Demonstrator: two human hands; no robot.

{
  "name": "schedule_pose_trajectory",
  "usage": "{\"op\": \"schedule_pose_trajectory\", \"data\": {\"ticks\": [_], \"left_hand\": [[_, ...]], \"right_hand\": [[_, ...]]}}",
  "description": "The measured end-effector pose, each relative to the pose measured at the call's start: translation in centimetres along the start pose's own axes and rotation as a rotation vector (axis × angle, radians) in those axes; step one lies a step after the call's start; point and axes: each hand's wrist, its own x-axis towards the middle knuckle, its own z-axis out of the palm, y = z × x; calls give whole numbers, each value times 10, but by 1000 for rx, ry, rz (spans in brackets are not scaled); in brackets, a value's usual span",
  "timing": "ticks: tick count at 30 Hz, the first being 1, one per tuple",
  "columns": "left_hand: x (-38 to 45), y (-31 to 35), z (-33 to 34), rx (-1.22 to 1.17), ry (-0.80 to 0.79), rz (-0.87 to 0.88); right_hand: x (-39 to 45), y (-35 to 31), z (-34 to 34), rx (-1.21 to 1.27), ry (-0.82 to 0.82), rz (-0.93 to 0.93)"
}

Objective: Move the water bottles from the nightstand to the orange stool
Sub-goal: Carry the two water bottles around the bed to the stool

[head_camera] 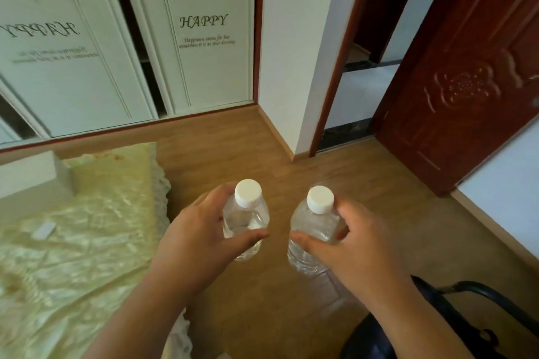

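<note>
Head view, looking forward and down. The left hand grasps the left water bottle around its upper body, thumb across the near side and fingers curled behind the shoulder. The right hand grasps the right water bottle in the same way, thumb on the near side and fingers wrapped round the far side. Both bottles are clear, each closed with a white cap, and both are held roughly upright with the caps tilted slightly toward the camera. They sit side by side in the air, near each other but not touching, above the wooden floor. Neither bottle rests on any surface.

To the left lies a bed with a pale yellow, glossy cover; a small white flat object lies on it, too blurred to identify. A white block-shaped piece of furniture stands beside the bed at far left. Behind it are white wardrobe doors bearing the word "HAPPY". At right a dark red carved door stands open beside a doorway. In the lower right corner a dark chair frame is partly visible, beneath the right forearm. The nightstand and orange stool cannot be identified in this view.
</note>
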Motion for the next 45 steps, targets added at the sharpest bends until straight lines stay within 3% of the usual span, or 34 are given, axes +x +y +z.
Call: {"op": "schedule_pose_trajectory", "data": {"ticks": [13, 24, 45], "left_hand": [[42, -76, -60, 34, 77, -63], [83, -104, -70, 60, 96, -181], [294, -91, -59, 56, 310, -285]], "right_hand": [[80, -65, 73, 69, -61, -97], [154, -70, 102, 89, -167, -150], [411, -62, 88, 55, -239, -331]]}}
